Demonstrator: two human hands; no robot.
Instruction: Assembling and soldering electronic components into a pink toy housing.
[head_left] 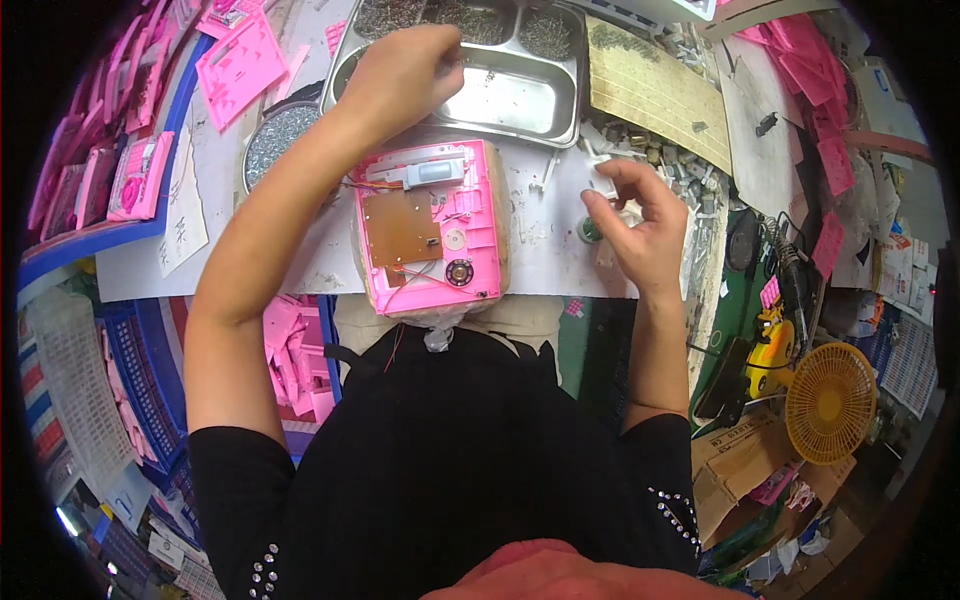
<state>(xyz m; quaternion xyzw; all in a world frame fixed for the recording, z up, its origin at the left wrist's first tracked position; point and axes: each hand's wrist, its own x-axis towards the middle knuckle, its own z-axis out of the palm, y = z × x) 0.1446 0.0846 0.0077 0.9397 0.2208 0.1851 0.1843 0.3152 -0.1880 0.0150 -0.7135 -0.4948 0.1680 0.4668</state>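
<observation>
My left hand (pixel 408 78) reaches over the metal compartment tray (pixel 578 100). Its fingers are curled together, and whatever they may hold is hidden. Beside some small white plastic parts (pixel 541 178) on the right, my right hand (pixel 650 225) has its thumb and fingers apart. White shows between them, but I cannot tell whether any piece touches the hand. A round green-and-white piece (pixel 588 230) lies by that thumb. Between my arms sits a pink plastic housing (pixel 484 215) with a brown circuit board (pixel 400 230), a small round speaker (pixel 459 273) and wires.
Screws fill the tray's far compartments; a round dish (pixel 280 140) of small metal parts stands left. Pink panels (pixel 240 68) are at the left. A cardboard sheet (pixel 660 90) and piled white parts (pixel 705 200) lie right, beyond them a yellow fan (pixel 829 403).
</observation>
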